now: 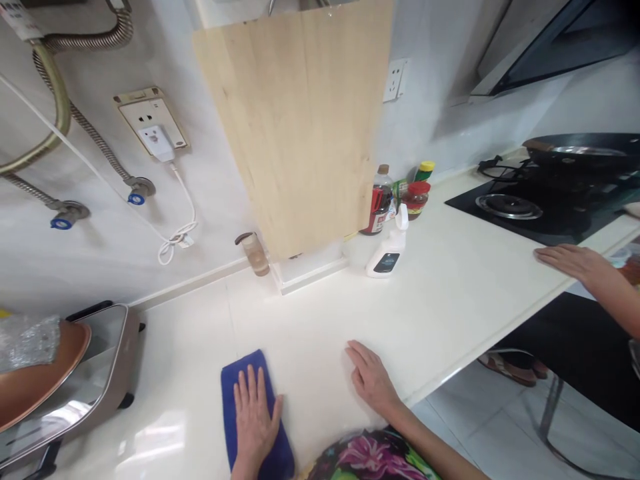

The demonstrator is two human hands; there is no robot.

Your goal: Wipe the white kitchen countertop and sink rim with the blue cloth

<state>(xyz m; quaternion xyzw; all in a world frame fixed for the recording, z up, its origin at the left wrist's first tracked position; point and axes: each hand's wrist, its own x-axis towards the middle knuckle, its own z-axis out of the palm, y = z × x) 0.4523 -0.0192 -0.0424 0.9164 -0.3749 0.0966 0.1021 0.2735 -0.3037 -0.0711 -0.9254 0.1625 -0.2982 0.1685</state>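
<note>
My left hand [254, 420] lies flat with its fingers spread on a folded blue cloth [233, 393]. The cloth rests on the white countertop [310, 333] and is not gripped. My right hand [371, 381] rests on the bare counter near its front edge, fingers loosely extended and a little bent, with nothing visible in it. Beyond that hand, a white spray bottle [387, 250] stands upright below a large wooden board [305, 127].
At left sits an appliance [117, 360] bearing a copper-coloured pan [75, 353]. A cup [255, 253], a dark sauce bottle [380, 200] and a red-lidded jar [417, 199] stand along the wall. Another person's hand [575, 263] touches the counter near the black stove [545, 213].
</note>
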